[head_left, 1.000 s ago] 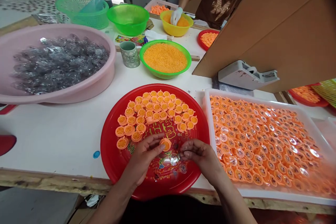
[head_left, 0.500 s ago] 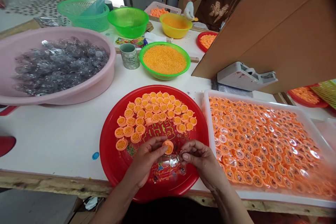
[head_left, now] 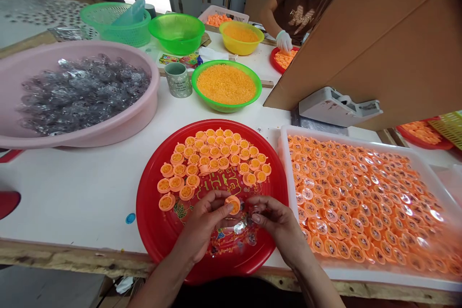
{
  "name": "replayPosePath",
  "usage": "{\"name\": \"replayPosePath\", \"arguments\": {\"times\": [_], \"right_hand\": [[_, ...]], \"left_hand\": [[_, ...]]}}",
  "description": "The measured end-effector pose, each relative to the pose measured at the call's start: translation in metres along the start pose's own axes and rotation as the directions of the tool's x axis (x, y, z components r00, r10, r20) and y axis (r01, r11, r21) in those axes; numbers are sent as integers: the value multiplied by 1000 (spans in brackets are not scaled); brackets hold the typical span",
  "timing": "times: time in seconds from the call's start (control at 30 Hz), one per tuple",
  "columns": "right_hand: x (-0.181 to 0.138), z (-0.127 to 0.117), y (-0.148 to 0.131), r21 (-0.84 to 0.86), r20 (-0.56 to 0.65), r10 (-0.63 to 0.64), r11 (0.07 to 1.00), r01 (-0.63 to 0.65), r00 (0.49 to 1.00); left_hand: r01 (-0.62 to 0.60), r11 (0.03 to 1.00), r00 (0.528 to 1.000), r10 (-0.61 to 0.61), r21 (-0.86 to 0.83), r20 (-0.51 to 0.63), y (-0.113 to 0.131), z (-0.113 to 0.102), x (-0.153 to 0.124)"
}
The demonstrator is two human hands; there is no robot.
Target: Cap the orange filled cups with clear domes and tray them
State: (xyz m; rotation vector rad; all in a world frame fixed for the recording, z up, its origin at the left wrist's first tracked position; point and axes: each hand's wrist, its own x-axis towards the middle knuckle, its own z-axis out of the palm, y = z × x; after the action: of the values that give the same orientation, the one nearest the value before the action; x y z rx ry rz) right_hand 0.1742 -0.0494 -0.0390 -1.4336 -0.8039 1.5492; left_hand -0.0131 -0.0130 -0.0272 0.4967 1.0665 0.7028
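Observation:
My left hand [head_left: 202, 224] pinches a small orange cup [head_left: 233, 203] filled with yellow beads over the near part of a big red plate [head_left: 155, 224]. My right hand [head_left: 277, 221] is closed in a pinch right beside it, holding a small clear plastic lid [head_left: 252, 209] against the cup. Several filled orange cups [head_left: 212, 159] lie in rows on the far half of the plate. A few clear lids [head_left: 240, 227] and loose beads lie on the plate under my hands.
A white tray [head_left: 361, 276] of several lidded orange cups sits to the right. A pink basin [head_left: 137, 110] holds clear lids at left. A green bowl [head_left: 226, 105] of yellow beads, a mug [head_left: 178, 79], other bowls and a cardboard box [head_left: 378, 43] stand behind. A gloved person's hand [head_left: 284, 41] works across the table.
My hands stayed over the plate, the right one bringing a clear lid up to the orange cup. The gloved hand across the table moved from the yellow bowl to the small red plate.

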Motion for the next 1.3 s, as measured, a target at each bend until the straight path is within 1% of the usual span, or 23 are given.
{"name": "replayPosePath", "arguments": {"times": [0.07,0.1,0.17,0.23,0.3,0.4,0.47,0.57,0.73,0.87,1.03,1.1,1.2,1.3], "right_hand": [[0,1,-2,-33,-17,-21,999,21,1000],[0,2,-3,-2,-22,-25,1000,25,999],[1,6,-5,131,-18,-3,991,5,1000],[3,9,-5,263,3,28,964,-27,1000],[4,11,-3,343,13,46,938,-48,999],[5,13,1,382,28,68,921,-74,997],[4,14,3,386,23,91,918,-93,996],[4,16,4,354,-13,94,931,-84,995],[3,18,5,274,-36,56,961,-44,998],[2,19,5,207,-67,36,978,-21,997],[3,15,11,114,-94,14,994,-4,995],[4,12,15,97,-107,15,995,-5,994],[4,10,16,49,-123,6,999,0,992],[1,10,11,-117,-115,-52,992,39,992]], "left_hand": [[6,1000,1000,-6,-9,-8,-1,0,1],[2,1000,1000,-2,-8,-12,-1,0,2],[-12,1000,1000,12,-2,-3,-3,1,3],[-26,1000,1000,26,2,13,-5,2,4],[-21,1000,999,21,11,28,-6,4,3],[-23,998,1000,22,52,14,-6,5,2],[-55,995,998,55,78,4,-6,6,1],[-97,989,995,96,111,12,-4,6,1],[-117,973,993,110,199,46,-3,4,2],[-119,947,993,109,298,49,-5,2,5],[-209,906,978,189,368,91,-8,2,8],[-230,902,973,203,365,112,-7,3,7],[-198,928,979,171,316,112,-5,5,6],[-156,945,988,142,289,66,-6,5,6]]}}
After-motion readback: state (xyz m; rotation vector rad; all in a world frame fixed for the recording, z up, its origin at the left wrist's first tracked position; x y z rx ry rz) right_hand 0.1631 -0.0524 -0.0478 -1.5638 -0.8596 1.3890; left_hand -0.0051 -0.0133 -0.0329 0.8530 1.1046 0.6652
